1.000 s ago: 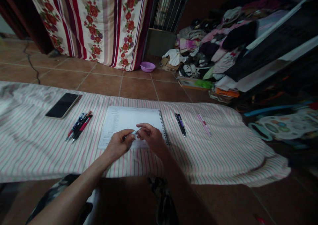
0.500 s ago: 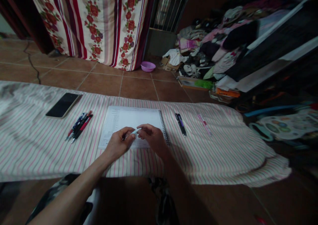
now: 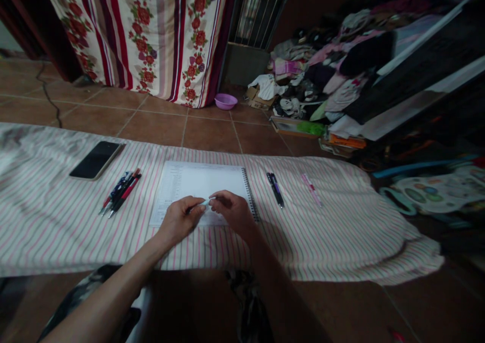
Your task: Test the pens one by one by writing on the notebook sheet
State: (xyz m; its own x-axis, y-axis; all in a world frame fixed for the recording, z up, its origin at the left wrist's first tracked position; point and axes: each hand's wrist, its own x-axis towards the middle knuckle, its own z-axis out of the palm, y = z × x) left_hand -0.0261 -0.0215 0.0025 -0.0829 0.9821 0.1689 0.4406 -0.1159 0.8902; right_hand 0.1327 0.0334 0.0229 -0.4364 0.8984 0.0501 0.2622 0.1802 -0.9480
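A slim pale-blue pen-like object [image 3: 206, 201] is held between the fingertips of both hands, much of it covered by the fingers. My left hand [image 3: 182, 216] is closed on its left end. At the right end, my right hand [image 3: 233, 209] pinches it between thumb and fingers. Below them lies an open spiral notebook [image 3: 210, 178] with a blank white page, printed lines along its left side and the wire coil on the right. Two dark pens [image 3: 276, 190] rest right of the notebook, and a pink pen [image 3: 311, 190] lies farther right.
Several pens [image 3: 123, 194] lie bunched left of the notebook, near a dark-screened phone [image 3: 96, 160]. All rest on a striped cloth [image 3: 341, 232] over a low surface. Beyond are a purple basin [image 3: 226, 101], a floral curtain [image 3: 151, 40] and a heap of clothes [image 3: 322, 75].
Both hands stay over the notebook with the pale-blue object between them. My right hand's fingers have shifted very slightly downward.
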